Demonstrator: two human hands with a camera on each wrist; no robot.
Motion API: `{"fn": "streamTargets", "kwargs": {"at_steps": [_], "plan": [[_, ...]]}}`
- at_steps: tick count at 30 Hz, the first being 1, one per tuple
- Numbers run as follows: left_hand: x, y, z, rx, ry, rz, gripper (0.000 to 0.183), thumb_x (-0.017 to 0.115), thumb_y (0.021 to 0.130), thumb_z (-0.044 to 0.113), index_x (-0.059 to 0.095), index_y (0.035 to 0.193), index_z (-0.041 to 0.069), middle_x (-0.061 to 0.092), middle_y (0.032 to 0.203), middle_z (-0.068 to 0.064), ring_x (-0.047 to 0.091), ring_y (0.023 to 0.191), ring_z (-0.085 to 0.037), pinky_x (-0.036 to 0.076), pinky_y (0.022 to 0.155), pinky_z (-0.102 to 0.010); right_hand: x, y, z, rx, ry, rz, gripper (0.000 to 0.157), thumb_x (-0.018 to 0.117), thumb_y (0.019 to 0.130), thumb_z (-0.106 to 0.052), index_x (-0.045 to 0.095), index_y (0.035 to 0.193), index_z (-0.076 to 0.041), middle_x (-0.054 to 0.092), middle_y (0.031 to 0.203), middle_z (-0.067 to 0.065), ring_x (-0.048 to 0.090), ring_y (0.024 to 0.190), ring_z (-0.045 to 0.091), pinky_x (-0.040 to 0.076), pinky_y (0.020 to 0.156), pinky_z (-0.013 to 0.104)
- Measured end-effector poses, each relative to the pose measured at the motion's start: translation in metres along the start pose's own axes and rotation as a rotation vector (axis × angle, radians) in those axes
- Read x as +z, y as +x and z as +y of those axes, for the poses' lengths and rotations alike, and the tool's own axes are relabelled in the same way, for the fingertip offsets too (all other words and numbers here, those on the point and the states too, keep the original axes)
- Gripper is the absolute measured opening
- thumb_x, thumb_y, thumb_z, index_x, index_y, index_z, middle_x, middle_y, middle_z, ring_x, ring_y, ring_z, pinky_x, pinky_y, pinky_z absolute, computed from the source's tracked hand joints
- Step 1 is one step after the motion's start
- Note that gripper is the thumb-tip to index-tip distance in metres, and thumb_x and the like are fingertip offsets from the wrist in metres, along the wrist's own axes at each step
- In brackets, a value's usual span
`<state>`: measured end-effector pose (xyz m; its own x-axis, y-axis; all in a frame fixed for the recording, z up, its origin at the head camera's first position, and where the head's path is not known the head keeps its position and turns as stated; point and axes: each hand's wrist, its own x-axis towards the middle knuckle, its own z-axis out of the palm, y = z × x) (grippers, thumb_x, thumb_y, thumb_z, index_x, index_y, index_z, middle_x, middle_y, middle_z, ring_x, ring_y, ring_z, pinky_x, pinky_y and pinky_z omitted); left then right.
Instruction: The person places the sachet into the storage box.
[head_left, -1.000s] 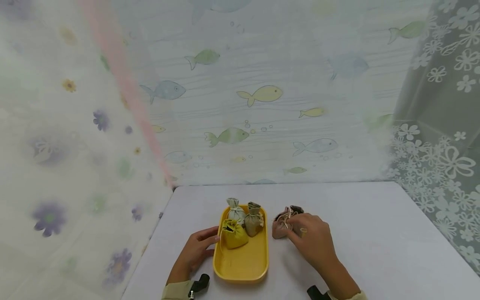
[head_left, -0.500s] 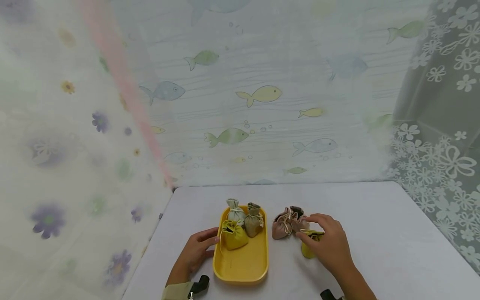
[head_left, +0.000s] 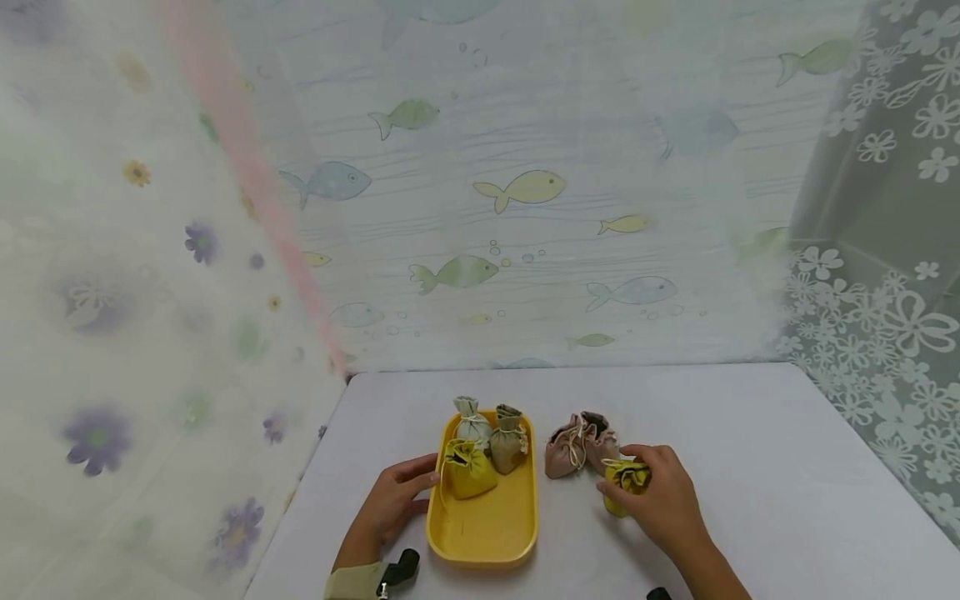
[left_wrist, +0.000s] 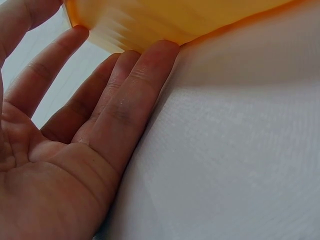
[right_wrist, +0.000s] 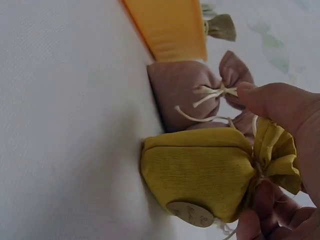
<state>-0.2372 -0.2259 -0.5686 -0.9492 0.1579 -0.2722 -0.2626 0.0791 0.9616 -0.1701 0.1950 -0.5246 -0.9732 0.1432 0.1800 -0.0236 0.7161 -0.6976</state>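
My left hand [head_left: 396, 498] rests its fingertips on the left side of a yellow tray [head_left: 483, 533]; in the left wrist view its extended fingers [left_wrist: 125, 107] touch the tray wall [left_wrist: 150, 22]. My right hand [head_left: 663, 500] holds a mustard-yellow drawstring pouch [head_left: 619, 500] round its gathered neck. In the right wrist view the thumb [right_wrist: 280, 102] lies on one side of that pouch [right_wrist: 200, 167], fingers on the other. A round tag with writing hangs on it. Just beyond stand dusty-pink drawstring pouches [head_left: 566, 454], apart from the hand in the head view.
Inside the tray, toward its far end, sit a white pouch [head_left: 472, 427], an olive-brown pouch [head_left: 507, 448] and a yellow pouch [head_left: 471, 475]. The white table [head_left: 712, 417] ends against a fish-print curtain [head_left: 525, 250]; a flowered curtain [head_left: 187, 333] hangs at left.
My right hand has left the pink pouches, moved right and nearer, and come round the neck of the yellow pouch beside them. My left hand has stayed at the tray.
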Motion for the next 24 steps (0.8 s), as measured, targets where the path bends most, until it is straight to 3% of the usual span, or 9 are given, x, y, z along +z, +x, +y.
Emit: {"fn": "streamTargets", "kwargs": {"at_steps": [5,10,13,24], "plan": [[-0.0002,0.0007,0.0002,0.002,-0.011,-0.006,0.074,0.085,0.083,0.043,0.061,0.145,0.012,0.059,0.149,-0.012,0.067,0.121,-0.021,0.062,0.092,-0.04,0.0044,0.0021,0.0017,-0.039,0.027,0.079,0.058,0.091,0.079,-0.035,0.067,0.125,-0.01,0.064,0.117,0.011,0.065,0.108,0.029,0.06,0.089,0.047],[0.0001,0.0024,-0.0012,0.001,-0.015,-0.003,0.075,0.086,0.082,0.043,0.062,0.144,0.011,0.059,0.149,-0.013,0.068,0.12,-0.021,0.062,0.092,-0.04,0.0053,0.0053,0.0005,-0.066,0.079,0.155,0.045,0.09,0.08,-0.027,0.071,0.116,-0.008,0.072,0.099,0.006,0.067,0.087,0.018,0.059,0.069,0.026],[0.0002,0.0026,-0.0021,0.003,-0.015,-0.002,0.075,0.086,0.081,0.043,0.062,0.144,0.011,0.059,0.149,-0.013,0.068,0.12,-0.021,0.062,0.092,-0.04,0.0056,0.0069,-0.0004,-0.072,0.1,0.179,0.038,0.09,0.081,-0.023,0.073,0.111,-0.009,0.074,0.09,0.002,0.066,0.079,0.013,0.055,0.063,0.019],[-0.0021,0.0014,-0.0037,0.016,-0.026,-0.017,0.068,0.083,0.087,0.039,0.061,0.145,0.01,0.059,0.149,-0.013,0.067,0.121,-0.021,0.062,0.092,-0.04,0.0042,0.009,-0.0024,-0.209,0.074,0.265,0.021,0.089,0.08,-0.012,0.079,0.098,-0.009,0.079,0.091,0.004,0.072,0.075,0.013,0.058,0.062,0.018]]}}
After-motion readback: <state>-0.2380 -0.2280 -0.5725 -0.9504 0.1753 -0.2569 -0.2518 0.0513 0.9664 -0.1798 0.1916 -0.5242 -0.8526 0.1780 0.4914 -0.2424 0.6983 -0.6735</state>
